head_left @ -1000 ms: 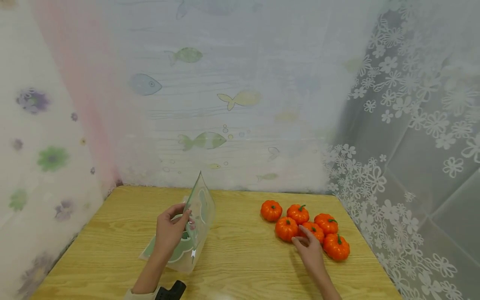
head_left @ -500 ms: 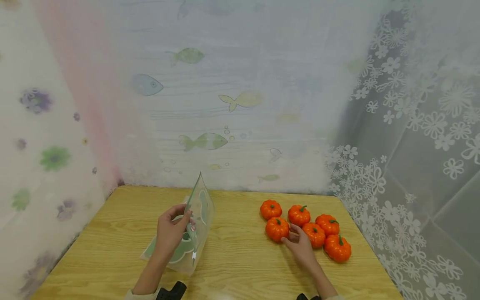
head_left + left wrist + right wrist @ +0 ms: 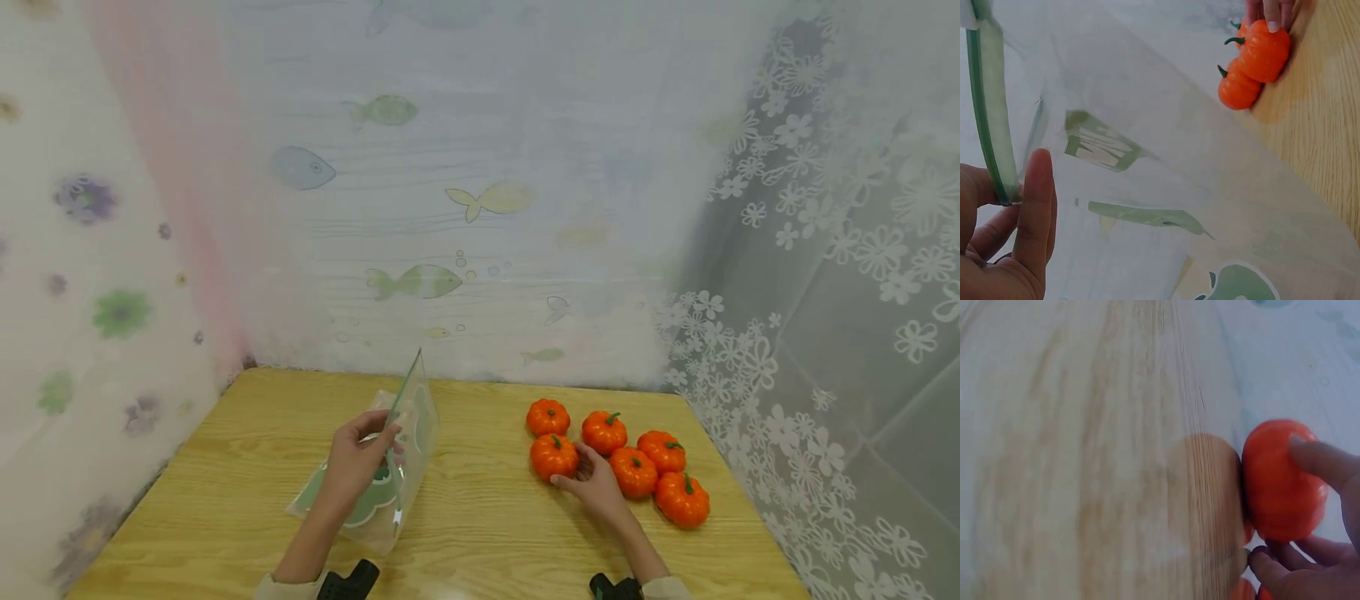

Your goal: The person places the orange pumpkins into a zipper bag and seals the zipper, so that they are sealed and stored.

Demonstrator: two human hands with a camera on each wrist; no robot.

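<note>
A small orange pumpkin (image 3: 553, 456) is gripped by the right hand (image 3: 592, 483): the thumb and fingers (image 3: 1319, 459) are curled around its sides, as is shown in the right wrist view. This pumpkin is located on the wooden counter (image 3: 487, 517), at the left front of a cluster of pumpkins on the right half of the surface. Five further pumpkins are grouped with it: one behind it (image 3: 547, 417), one behind and to the right (image 3: 603, 431), one just beside the hand (image 3: 633, 472), one further right (image 3: 662, 450) and one at the front right (image 3: 682, 499). Contact between the gripped pumpkin and its neighbours cannot be determined from the head view.

On the left half of the counter, a clear zip bag (image 3: 390, 467) with green printed graphics is held by the left hand (image 3: 356, 467). The green zip edge (image 3: 985, 106) of the bag is pinched between the thumb and fingers, and the upper side is held raised so that the mouth stands open towards the pumpkins, while the lower side lies on the counter. The two hands are well apart.

The counter is enclosed at the rear by a curtain printed with fish (image 3: 420, 282), at the left by a curtain with floral print (image 3: 120, 312), and at the right by a grey curtain with white flowers (image 3: 825, 275).
</note>
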